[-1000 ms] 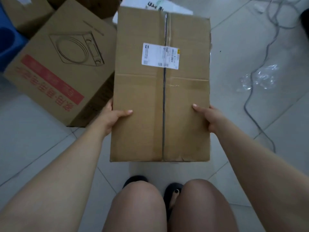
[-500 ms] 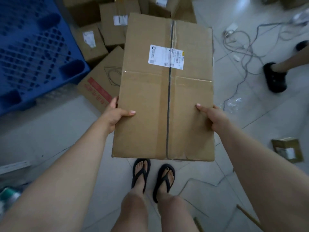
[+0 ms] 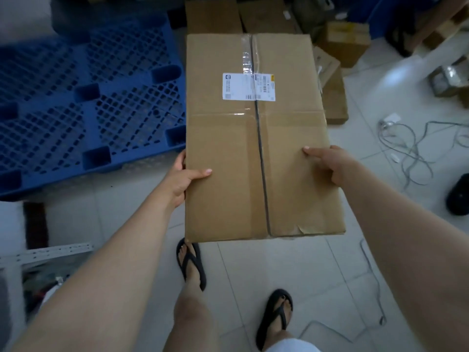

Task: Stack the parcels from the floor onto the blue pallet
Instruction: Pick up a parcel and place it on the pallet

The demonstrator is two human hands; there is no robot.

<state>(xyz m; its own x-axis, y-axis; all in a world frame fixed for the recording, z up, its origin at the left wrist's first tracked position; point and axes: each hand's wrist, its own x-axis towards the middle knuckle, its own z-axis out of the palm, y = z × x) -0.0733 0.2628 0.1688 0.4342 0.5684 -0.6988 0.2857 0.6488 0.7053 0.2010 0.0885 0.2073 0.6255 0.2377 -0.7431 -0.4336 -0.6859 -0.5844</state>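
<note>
Item: box [image 3: 253, 153], stiff taped card, prob. light enough for 2 hands. Loc: carried in air, just R of pallet [image 3: 76, 102]. My L hand [image 3: 179, 182] grips L edge, R hand [image 3: 328, 163] grips R edge, thumbs on top. Best hold: mid-sides, fingers under.

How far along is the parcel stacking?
Barely begun: no parcel shows on the visible part of the blue plastic lattice pallet. In hand: the left hand and right hand grip one large brown cardboard parcel above the tiled floor. Left: setting it down, then the smaller brown cardboard boxes beyond.
</note>
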